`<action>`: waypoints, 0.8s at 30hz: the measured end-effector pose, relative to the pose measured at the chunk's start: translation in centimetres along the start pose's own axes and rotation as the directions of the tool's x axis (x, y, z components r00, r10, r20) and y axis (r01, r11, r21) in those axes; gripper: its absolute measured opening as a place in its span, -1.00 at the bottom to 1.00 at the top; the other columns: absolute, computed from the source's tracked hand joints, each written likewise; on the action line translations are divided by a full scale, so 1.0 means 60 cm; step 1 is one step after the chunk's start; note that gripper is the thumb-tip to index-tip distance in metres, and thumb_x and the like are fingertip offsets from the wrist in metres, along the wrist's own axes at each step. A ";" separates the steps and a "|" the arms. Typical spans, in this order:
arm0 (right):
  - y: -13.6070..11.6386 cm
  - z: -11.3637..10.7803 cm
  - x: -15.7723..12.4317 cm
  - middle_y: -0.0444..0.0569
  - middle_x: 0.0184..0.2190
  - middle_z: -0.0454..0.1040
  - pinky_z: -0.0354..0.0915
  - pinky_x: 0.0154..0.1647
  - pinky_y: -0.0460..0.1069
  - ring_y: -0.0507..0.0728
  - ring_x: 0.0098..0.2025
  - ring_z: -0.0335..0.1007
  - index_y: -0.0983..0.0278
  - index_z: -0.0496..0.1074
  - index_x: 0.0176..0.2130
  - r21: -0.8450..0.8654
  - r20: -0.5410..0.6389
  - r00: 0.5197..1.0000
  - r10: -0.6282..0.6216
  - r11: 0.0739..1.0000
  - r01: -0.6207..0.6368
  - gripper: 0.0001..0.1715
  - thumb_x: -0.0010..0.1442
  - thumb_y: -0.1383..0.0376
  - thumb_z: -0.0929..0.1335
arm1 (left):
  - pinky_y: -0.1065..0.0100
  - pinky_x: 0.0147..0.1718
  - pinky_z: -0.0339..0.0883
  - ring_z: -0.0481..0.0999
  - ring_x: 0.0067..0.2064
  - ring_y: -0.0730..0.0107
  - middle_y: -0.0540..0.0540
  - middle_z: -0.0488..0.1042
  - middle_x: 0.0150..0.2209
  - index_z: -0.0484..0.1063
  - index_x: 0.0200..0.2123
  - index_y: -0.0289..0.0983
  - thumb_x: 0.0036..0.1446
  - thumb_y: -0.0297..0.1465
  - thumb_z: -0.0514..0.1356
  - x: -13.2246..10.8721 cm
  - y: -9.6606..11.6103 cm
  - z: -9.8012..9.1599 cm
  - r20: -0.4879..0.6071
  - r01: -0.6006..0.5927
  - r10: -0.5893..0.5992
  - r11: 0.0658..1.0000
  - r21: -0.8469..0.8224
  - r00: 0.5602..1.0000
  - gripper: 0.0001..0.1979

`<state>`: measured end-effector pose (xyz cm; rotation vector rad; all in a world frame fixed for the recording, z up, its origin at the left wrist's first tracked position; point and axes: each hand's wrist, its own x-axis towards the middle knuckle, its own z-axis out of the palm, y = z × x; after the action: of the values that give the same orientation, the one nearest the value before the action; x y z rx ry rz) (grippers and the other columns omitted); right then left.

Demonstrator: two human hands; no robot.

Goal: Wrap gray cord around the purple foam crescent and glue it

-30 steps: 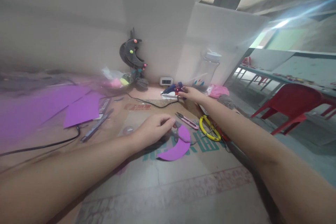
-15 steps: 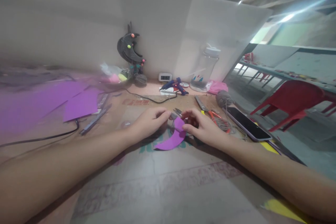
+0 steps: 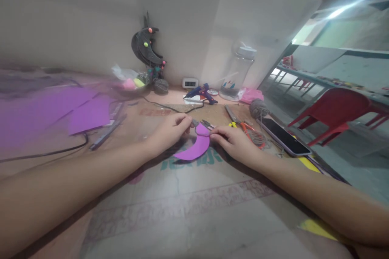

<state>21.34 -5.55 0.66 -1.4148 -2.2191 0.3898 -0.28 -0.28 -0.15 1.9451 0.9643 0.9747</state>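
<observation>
Pinching one purple crescent (image 3: 197, 147) by its greyish upper tip with left hand (image 3: 170, 131), at 10 o'clock; pinching one grey strand (image 3: 201, 134) across it with right hand (image 3: 232, 141), at 2. Seemingly early work: wound near the tip, bare below (most of the length). Farther out on the counter (image 3: 173, 94): one glue gun (image 3: 202, 93) at 12, one yarn ball (image 3: 258, 108) at 2, one phone (image 3: 285, 136) at 3.

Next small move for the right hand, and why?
I'd probably draw the grey yarn snug against the purple crescent: a strand crosses its upper part and runs to the right hand, the left hand is at the upper end to steady it, and most of the purple below is bare.
</observation>
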 end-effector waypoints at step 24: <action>0.023 -0.008 0.011 0.00 -0.24 0.51 0.26 -0.13 0.02 0.14 -0.18 0.39 0.28 0.45 -0.16 -0.076 -0.258 0.958 -0.122 0.991 0.106 -0.79 0.28 0.29 0.26 | 0.45 -0.55 0.14 0.33 -0.54 0.48 0.02 0.37 -0.56 0.29 -0.50 -0.26 0.26 -0.19 -0.02 -0.008 0.004 0.001 0.199 0.044 -0.046 0.999 0.016 0.979 -0.64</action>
<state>22.42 -4.37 0.60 -1.2789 -2.0972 0.0880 -0.33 -0.82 -0.11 1.9788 0.8965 0.7338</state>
